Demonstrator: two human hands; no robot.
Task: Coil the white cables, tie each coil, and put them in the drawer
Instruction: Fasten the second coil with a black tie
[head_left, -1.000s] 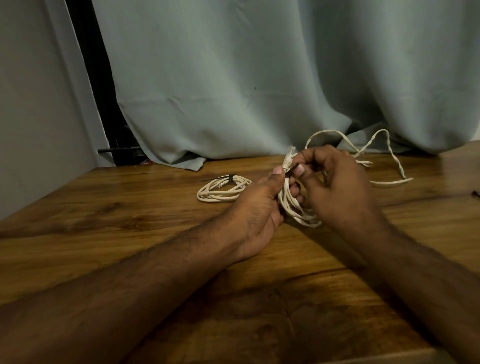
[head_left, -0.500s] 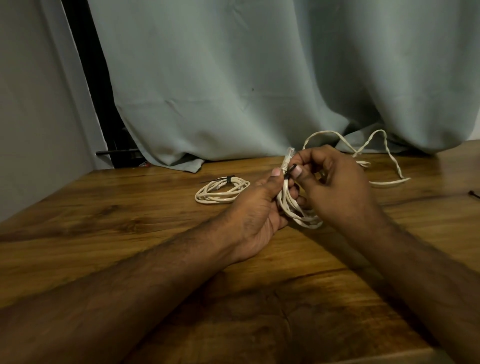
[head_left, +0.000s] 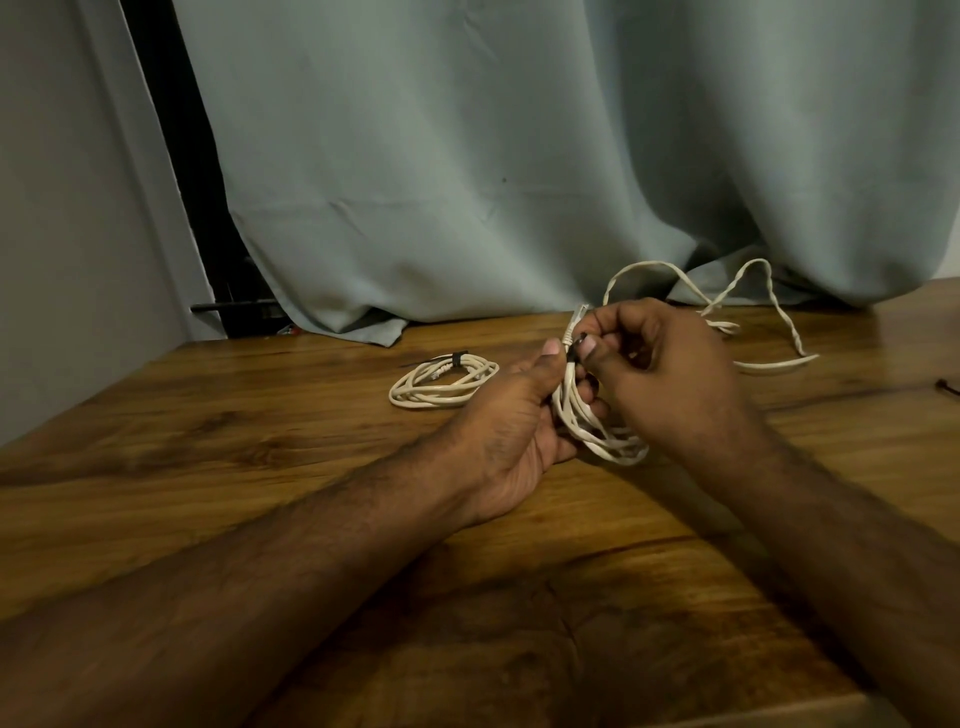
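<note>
Left hand (head_left: 511, 415) grips the white coil (head_left: 597, 431) above the table (head_left: 260, 467); right hand (head_left: 670, 374) pinches a dark tie (head_left: 574, 352) at its top. A tied coil (head_left: 441, 384) lies nearby.

At frame centre, the left hand (head_left: 511, 415) and right hand (head_left: 670, 379) meet on the wooden table (head_left: 208, 467), a white cable coil (head_left: 597, 431) between them. Left of them lies a tied white cable coil (head_left: 441, 383); upper right, a loose white cable (head_left: 769, 332) lies before the hanging fabric curtain (head_left: 519, 156).

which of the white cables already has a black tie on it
The coiled white cable lying alone on the wooden table, left of both hands.
</note>
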